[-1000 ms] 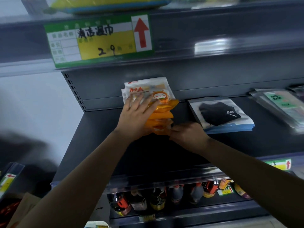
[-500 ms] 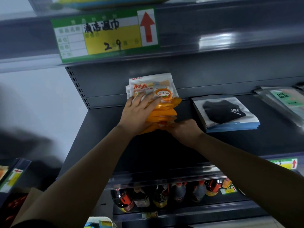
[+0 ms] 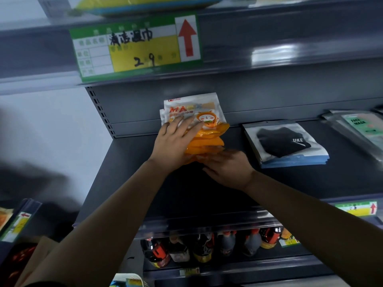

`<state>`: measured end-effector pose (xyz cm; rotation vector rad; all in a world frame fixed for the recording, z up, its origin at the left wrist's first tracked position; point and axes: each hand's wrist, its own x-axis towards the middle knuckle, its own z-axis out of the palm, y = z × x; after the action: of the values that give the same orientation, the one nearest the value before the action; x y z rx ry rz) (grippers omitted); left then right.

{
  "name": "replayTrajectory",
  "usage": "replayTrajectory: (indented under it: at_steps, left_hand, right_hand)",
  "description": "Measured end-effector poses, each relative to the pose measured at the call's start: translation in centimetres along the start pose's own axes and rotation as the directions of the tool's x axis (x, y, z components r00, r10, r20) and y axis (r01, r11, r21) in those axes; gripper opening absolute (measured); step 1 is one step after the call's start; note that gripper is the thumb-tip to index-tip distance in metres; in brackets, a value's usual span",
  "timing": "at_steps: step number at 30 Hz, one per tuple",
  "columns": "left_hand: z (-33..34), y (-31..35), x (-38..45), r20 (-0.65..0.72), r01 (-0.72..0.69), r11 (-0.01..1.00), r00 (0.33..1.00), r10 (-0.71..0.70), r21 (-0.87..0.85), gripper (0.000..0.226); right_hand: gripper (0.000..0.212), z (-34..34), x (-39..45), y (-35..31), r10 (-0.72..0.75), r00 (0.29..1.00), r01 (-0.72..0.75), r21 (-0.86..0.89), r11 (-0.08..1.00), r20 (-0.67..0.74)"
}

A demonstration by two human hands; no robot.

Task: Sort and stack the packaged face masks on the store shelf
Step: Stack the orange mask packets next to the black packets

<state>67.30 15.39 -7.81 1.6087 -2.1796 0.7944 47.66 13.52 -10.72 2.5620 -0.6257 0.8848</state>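
At about 11 o'clock of the dark shelf [image 3: 132, 162], the left hand [image 3: 173, 146] lies flat on a stack of orange mask packs [image 3: 204, 129], fingers straight and spread across the top pack's white cartoon label. The right hand [image 3: 227, 168] meets the stack's near edge at its 5 o'clock, fingers extended against the packs and curled round nothing. Well apart at 3 o'clock lies a pile of black mask packs [image 3: 284, 145]; farther right, a green-labelled face mask pack [image 3: 361, 126] sits at the frame's edge. A price tag [image 3: 136, 47] hangs overhead at 12 o'clock.
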Motion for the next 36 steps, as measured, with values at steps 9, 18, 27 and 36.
replayTrajectory:
  at_steps: [9, 18, 27, 36]
  left_hand:
    - [-2.4, 0.2, -1.9, 0.122, 0.479, 0.594, 0.834, -0.538, -0.646, 0.074]
    - [-2.5, -0.7, 0.2, 0.69, 0.589, -0.365, 0.561, -0.458, -0.721, 0.047]
    - [-1.2, -1.8, -1.1, 0.704, 0.56, -0.428, 0.526, -0.477, -0.709, 0.055]
    - [-1.7, -1.7, 1.2, 0.871, 0.597, -0.636, 0.367, -0.326, -0.49, 0.044]
  right_hand:
    - [0.041, -3.2, 2.2, 2.3, 0.703, 0.711, -0.583, 0.586, 0.563, 0.032]
    - [0.039, -2.3, 6.6, 2.3, 0.66, 0.43, -0.733, 0.665, -0.144, 0.616]
    - [0.079, -0.4, 5.0, 4.5, 0.543, 0.383, -0.537, 0.659, -0.527, 0.747]
    - [0.068, 0.6, 6.1, 4.7, 0.394, 0.341, -0.544, 0.521, -0.657, 0.853]
